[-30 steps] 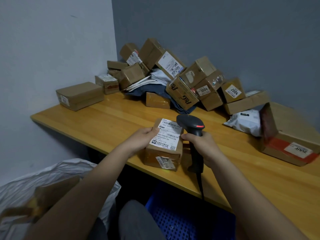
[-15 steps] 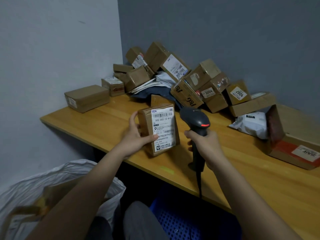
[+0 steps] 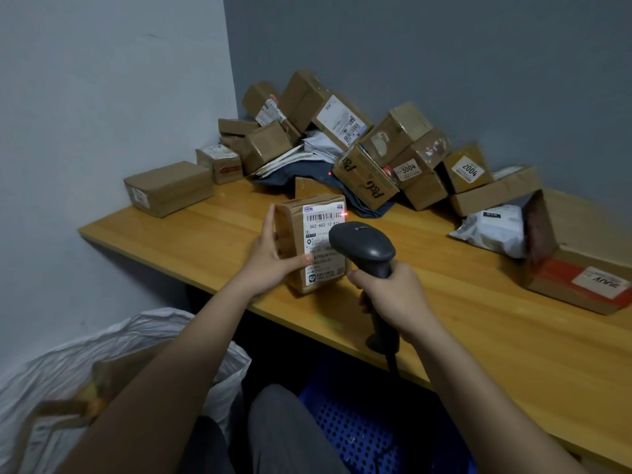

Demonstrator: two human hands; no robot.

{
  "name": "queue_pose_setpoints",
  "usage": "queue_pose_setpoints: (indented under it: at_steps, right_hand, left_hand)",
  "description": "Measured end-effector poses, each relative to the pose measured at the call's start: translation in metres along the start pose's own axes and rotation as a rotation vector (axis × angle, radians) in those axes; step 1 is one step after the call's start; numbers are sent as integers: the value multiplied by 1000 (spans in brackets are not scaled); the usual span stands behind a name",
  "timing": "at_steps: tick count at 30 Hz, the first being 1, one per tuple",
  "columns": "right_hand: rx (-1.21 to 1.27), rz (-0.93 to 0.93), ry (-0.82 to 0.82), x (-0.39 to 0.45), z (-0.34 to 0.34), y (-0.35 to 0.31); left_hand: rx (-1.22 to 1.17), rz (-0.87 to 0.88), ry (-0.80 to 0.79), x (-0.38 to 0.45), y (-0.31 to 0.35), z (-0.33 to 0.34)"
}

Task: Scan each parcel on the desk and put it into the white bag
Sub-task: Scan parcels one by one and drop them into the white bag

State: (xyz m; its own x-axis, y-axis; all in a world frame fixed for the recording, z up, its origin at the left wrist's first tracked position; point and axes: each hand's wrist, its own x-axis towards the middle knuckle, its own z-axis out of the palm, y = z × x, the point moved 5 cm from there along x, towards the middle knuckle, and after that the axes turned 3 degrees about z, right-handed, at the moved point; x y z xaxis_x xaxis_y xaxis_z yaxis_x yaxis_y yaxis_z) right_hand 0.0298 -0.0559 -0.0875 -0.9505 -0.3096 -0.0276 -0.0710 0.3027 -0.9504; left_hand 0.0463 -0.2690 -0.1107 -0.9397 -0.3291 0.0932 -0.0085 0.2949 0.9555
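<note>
The left hand [image 3: 270,258] grips a small brown parcel [image 3: 313,242] upright over the desk [image 3: 212,230], fingers along its left side and thumb pressed on the white label facing the camera. The right hand [image 3: 393,295] is wrapped round the handle of a dark scanner [image 3: 364,248], whose head now overlaps the label's right edge; half a second ago the scanner stood just beside the parcel at 3 o'clock, with a gap between them. A second ago the parcel lay flat at the desk's near edge, label up; since then it has been lifted and turned to stand on end. A red dot now glows at the right end of the barcode, near the parcel's upper right corner, and a second faint red spot shows on the dark cloth behind, at 12 o'clock from the parcel. The pile [image 3: 359,145] of boxes against the grey wall sits as before, as do the lone box [image 3: 167,188] at 10 o'clock and the red-striped box [image 3: 581,268] at 3 o'clock. The white bag [image 3: 113,350] lies open at 7 o'clock below the desk, with cardboard showing inside it.
</note>
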Motion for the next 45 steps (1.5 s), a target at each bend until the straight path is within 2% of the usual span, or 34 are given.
queue_pose_setpoints:
  at_steps: [9,18,23,27,30,35,38,41,45]
  right_hand:
    - [4,16,-15,-2,0,0]
    - [-19,-22,-58,-3,14,-8]
    - [-51,-71,-148,0,49,-26]
    - [-117,-125,-224,3,105,-40]
    - [-193,-188,-270,2,163,-48]
    - [-366,-265,-421,-8,255,-45]
    - [-471,-248,-529,-13,293,-28]
    - [-571,-229,-580,-10,316,-7]
    - [-658,-215,-598,-2,326,10]
  left_hand:
    - [45,-28,4,7,-8,-2]
    - [-165,15,84,-13,-11,-13]
    - [-296,10,223,-41,-25,-62]
    - [-349,32,432,-76,-45,-129]
    - [-304,40,585,-111,-65,-179]
    - [-186,-59,760,-168,-124,-245]
    - [-96,-222,813,-194,-173,-265]
    - [-8,-382,740,-205,-230,-268]
    - [143,-548,533,-191,-284,-255]
